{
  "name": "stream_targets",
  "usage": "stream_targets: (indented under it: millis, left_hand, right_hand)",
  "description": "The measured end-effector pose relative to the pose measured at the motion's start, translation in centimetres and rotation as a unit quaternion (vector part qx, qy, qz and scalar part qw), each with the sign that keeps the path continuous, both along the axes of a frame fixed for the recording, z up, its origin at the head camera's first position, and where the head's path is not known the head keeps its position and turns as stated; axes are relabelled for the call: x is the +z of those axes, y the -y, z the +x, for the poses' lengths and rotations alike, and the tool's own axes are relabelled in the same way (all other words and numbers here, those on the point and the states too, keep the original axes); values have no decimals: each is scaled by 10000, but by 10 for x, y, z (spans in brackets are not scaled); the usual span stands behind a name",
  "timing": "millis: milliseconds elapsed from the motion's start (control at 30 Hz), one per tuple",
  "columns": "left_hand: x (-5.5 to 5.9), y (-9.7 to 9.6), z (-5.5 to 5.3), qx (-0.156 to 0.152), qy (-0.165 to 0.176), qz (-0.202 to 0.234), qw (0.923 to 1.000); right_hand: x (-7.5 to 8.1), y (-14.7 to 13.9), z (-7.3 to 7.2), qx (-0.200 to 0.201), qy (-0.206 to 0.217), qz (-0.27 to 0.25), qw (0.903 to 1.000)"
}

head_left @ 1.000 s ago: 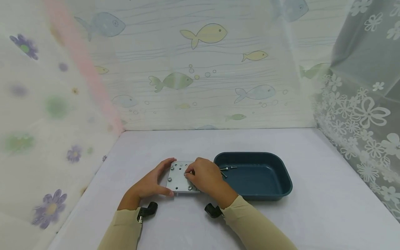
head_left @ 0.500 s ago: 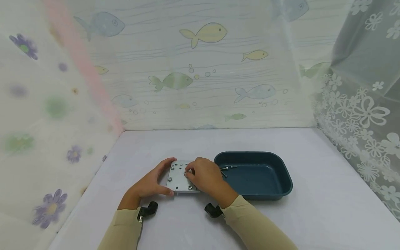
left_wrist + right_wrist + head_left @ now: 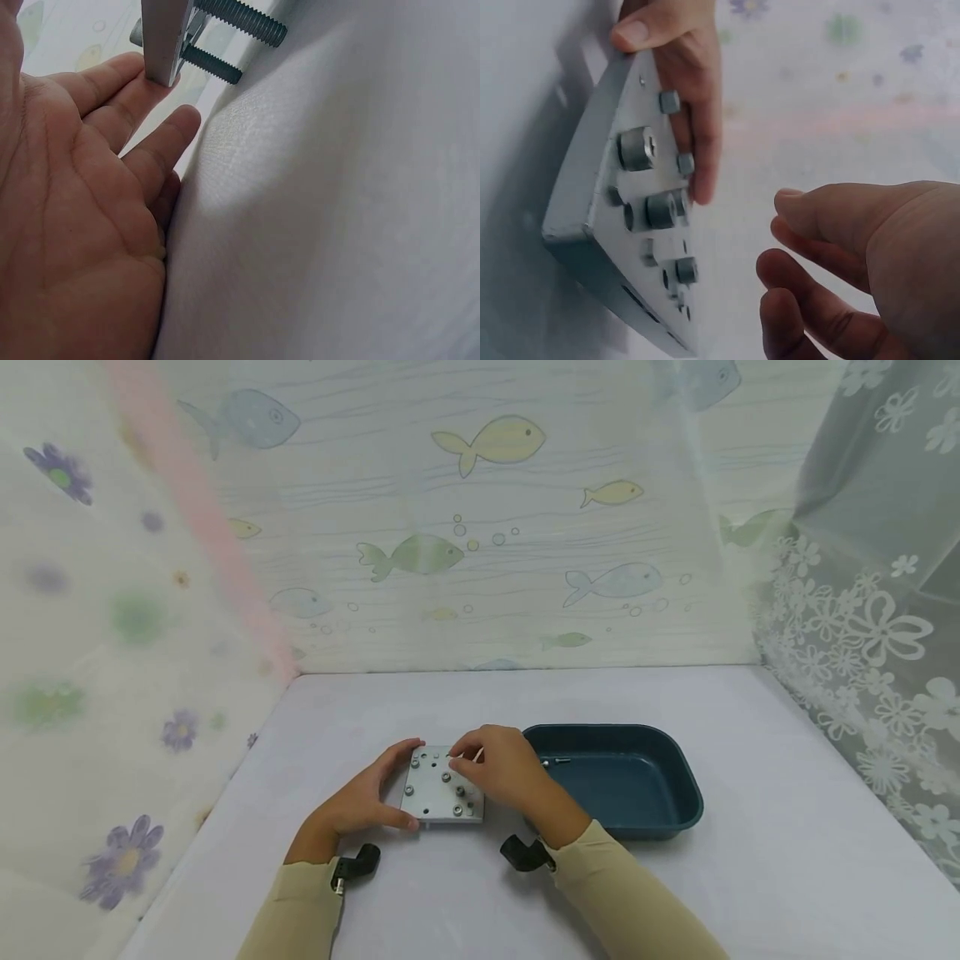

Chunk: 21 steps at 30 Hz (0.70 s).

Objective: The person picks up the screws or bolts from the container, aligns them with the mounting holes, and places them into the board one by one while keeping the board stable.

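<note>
A silver metal plate (image 3: 431, 797) with holes and several socket-head screws (image 3: 446, 777) stands raised off the white tabletop. My left hand (image 3: 367, 797) holds its left side, thumb at the near corner and fingers at the far one. In the left wrist view, threaded shanks (image 3: 244, 22) stick out beneath the plate. My right hand (image 3: 510, 768) hovers over the plate's far right corner, which it partly hides. Seen from the right wrist, its fingertips (image 3: 789, 202) are slightly bent, apart from the screw heads (image 3: 637, 148), and hold nothing.
Just right of the plate sits a dark blue rectangular tray (image 3: 696, 810), with a few loose screws (image 3: 561, 761) at its left end, partly behind my right hand. Patterned curtains (image 3: 495, 552) enclose the tabletop (image 3: 787, 827) at the back and sides.
My right hand has let go of a screw in the middle of the plate and lifted away to the right, uncovering more screws. The left hand keeps its hold.
</note>
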<state>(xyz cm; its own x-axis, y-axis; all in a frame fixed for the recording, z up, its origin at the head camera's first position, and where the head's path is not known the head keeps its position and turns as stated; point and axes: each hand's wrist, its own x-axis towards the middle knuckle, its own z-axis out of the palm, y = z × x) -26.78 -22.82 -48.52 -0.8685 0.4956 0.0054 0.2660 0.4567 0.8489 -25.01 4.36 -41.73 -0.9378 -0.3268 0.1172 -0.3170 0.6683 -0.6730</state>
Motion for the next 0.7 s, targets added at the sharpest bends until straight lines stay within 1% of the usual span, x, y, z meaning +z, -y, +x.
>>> stream_targets:
  millis: [167,367,533,700]
  left_hand:
    - [0,0,0,57,82,31,9999]
    - [0,-2,0,104,134,16,9999]
    - [-1,-2,0,117,112,58,9999]
    - [-1,-1,1,68,108,115,9999]
  right_hand:
    - [9,-8,-2,165,46,7,9999]
    - [18,-26,-8,73,4,16,10000]
    - [22,-44,-14,-9,-47,36,10000]
    - [24,-62,-18,-53,85,101,9999]
